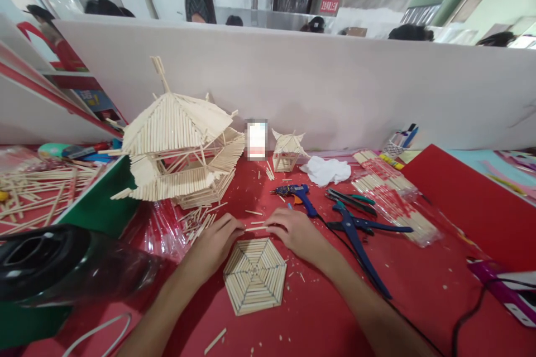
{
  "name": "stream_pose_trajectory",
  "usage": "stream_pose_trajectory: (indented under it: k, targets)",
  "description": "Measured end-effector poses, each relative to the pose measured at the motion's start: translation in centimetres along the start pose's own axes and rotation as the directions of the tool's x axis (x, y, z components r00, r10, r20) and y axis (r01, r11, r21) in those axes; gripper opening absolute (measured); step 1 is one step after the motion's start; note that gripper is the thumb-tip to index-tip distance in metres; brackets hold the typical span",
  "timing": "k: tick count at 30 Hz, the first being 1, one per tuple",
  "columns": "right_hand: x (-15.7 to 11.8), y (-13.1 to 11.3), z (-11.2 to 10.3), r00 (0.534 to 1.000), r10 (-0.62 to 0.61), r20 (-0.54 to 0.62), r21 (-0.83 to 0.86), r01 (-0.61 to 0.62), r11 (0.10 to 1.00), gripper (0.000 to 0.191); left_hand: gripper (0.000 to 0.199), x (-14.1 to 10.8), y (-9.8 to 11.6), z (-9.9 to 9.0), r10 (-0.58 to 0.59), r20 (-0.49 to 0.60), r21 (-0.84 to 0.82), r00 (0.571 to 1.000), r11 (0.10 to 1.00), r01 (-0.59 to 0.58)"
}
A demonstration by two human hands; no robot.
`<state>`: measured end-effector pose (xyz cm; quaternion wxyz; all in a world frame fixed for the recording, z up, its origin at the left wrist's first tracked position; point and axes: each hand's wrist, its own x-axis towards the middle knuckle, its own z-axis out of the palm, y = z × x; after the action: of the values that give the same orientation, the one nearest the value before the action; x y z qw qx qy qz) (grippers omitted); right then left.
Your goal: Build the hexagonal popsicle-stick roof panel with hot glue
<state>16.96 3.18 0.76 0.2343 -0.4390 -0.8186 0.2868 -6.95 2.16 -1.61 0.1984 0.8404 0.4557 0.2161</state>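
A short wooden stick [255, 228] lies crosswise between my two hands, just above the table. The fingertips of my left hand [220, 237] pinch its left end, and those of my right hand [291, 231] close on its right end. Directly below, a flat hexagonal panel of sticks [255, 276] with dark lines along its spokes rests on the red table [318, 312]. Two more loose sticks lie just beyond my fingers. Past my right hand is a blue glue gun [298, 194], its nozzle pointing left.
A large stick pavilion [180, 145] stands back left, a small one [288, 150] behind the glue gun. To the right lie blue-handled cutters [355, 228], a crumpled white tissue [326, 170] and bagged sticks [397, 206]. A dark bottle [75, 268] lies front left. A white partition [335, 83] stands behind.
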Motion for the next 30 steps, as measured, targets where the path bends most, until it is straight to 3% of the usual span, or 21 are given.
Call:
stream_pose_trajectory:
  k: [4,13,21,30]
  targets:
    - [0.0,0.2,0.2,1.000,0.015,-0.008,0.070,-0.015,0.997,0.015,0.022,0.0,0.0,0.0,0.018,0.003,0.005,1.000,1.000,-0.018]
    - [-0.3,1.5,0.9,0.992,0.081,-0.098,-0.004,-0.082,0.997,0.013,0.024,0.0,0.5,-1.5,0.028,0.055,-0.146,0.998,0.989,-0.019]
    - [-0.6,1.1,1.2,0.996,0.080,-0.049,0.040,-0.078,0.996,0.009,0.021,0.0,0.7,-2.2,-0.032,0.005,-0.067,0.999,0.997,0.032]
    - [-0.6,1.1,1.8,0.997,0.070,0.015,-0.028,-0.069,0.997,0.016,0.022,-0.1,0.8,-2.3,-0.029,0.160,-0.039,0.987,0.999,0.036]
